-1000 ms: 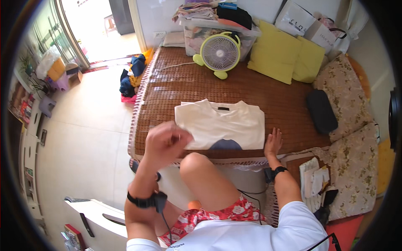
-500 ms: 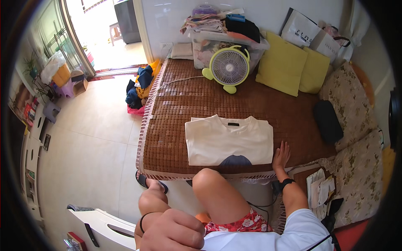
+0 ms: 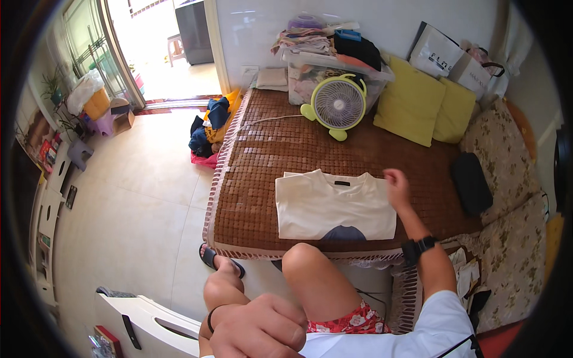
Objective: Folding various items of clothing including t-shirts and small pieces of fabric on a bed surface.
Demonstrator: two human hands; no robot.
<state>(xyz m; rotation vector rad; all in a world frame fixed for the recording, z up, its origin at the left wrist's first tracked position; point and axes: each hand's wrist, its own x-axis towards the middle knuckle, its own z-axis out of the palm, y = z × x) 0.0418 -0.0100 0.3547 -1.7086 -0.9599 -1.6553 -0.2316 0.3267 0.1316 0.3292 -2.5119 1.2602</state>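
A folded white T-shirt [image 3: 310, 206] lies flat on the brown tiled mat [image 3: 250, 179], its neckline facing away from me and a dark blue rounded patch at its near edge. My right hand [image 3: 398, 190] is at the shirt's right edge, near the upper right corner. Its fingers are bent inward, and I see no cloth pulled up in them. A black band circles that wrist. Close to the camera, low in the picture, my left hand [image 3: 259, 328] is curled into a fist, with nothing showing in it.
Behind the shirt stand a green and white fan [image 3: 338, 104], a clear storage box [image 3: 298, 77] heaped with clothes, and yellow-green cushions [image 3: 410, 101]. A dark oblong case [image 3: 471, 183] is to the right. Bagged clothes [image 3: 206, 134] sit on the floor left of the mat.
My right hand has lifted from lying flat on the mat beside the shirt and moved away from me to the shirt's upper right edge, its fingers now bent. The view has shifted slightly.
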